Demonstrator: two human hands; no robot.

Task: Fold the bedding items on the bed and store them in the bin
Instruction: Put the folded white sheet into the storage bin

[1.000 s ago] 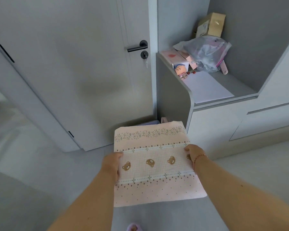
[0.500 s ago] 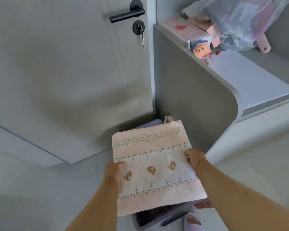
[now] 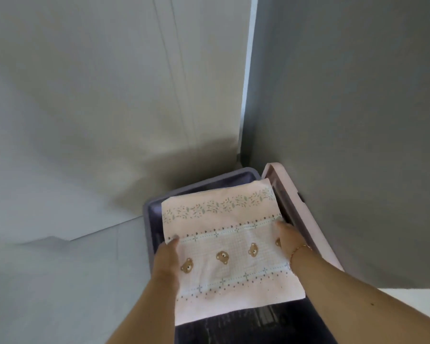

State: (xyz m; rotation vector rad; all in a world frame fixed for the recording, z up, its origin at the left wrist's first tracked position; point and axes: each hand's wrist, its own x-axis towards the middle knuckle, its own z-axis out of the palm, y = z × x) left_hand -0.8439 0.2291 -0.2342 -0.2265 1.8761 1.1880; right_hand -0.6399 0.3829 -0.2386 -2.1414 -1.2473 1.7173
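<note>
Head cam: you're holding 1 folded pink bedding piece (image 3: 230,247) flat over the open dark bin (image 3: 152,220), w/ 3 bear prints fully showing. L hand (image 3: 168,256) is gripping its left edge, R hand (image 3: 287,238) its right edge, both pinching cloth. 1 pink lid (image 3: 308,219) is leaning btwn bin & grey cabinet side (image 3: 345,120); door (image 3: 109,95) behind.

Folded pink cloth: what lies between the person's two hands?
In the head view, only the folded pink cloth spans from the left hand to the right hand, its bear-print band showing, held over the dark bin.
</note>
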